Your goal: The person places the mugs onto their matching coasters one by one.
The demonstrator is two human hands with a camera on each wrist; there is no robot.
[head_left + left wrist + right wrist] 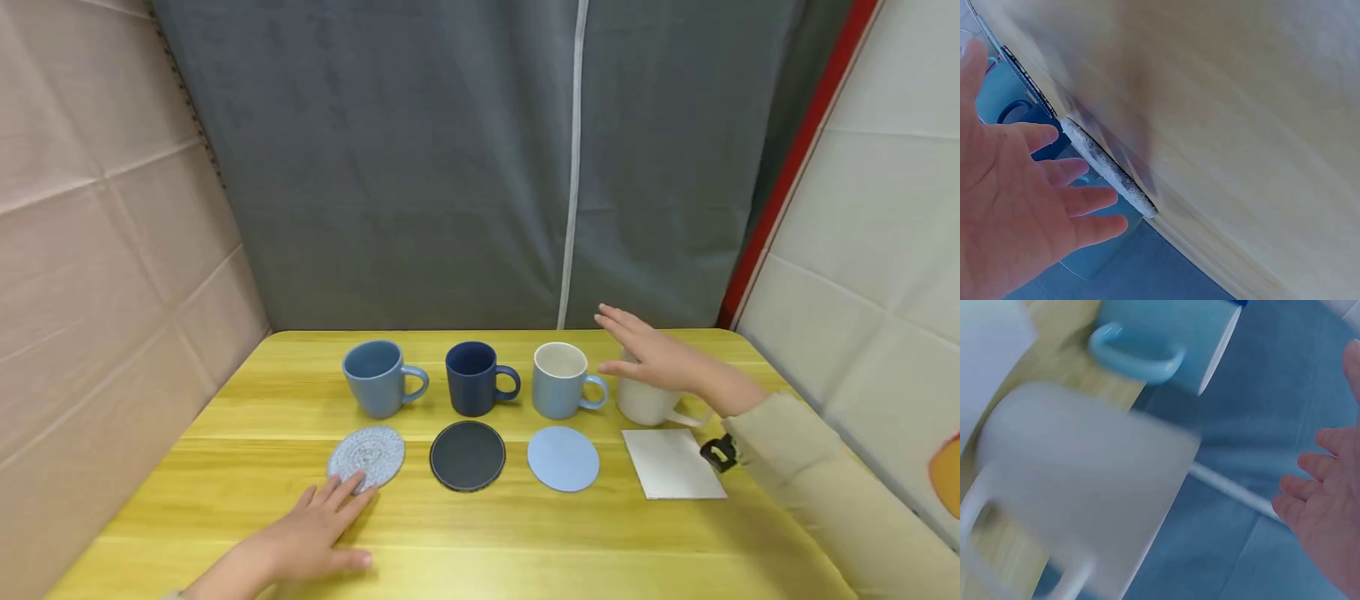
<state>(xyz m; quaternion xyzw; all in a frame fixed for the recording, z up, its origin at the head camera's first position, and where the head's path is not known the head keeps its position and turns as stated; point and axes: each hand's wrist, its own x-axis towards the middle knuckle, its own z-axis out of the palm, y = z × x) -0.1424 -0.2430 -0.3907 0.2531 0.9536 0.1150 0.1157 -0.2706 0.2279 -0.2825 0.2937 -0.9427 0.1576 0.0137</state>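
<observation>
My left hand (318, 533), fingers spread, hovers at the near edge of the round grey-white woven coaster (367, 457). In the left wrist view its palm and straight fingers hold nothing. Over the white mug (647, 403) at the far right, my right hand (656, 354) is held with fingers extended. The right wrist view shows a gap between that hand and the mug. The light blue mug with a pale inside (558, 392) stands just left of it. A square white coaster (671, 464) lies in front of the white mug.
Further left in the row stand a navy mug (471, 383) and a grey-blue mug (375, 383). A black round coaster (467, 457) and a light blue round coaster (563, 459) lie in front. Grey curtain (420, 167) hangs behind the wooden table (480, 542).
</observation>
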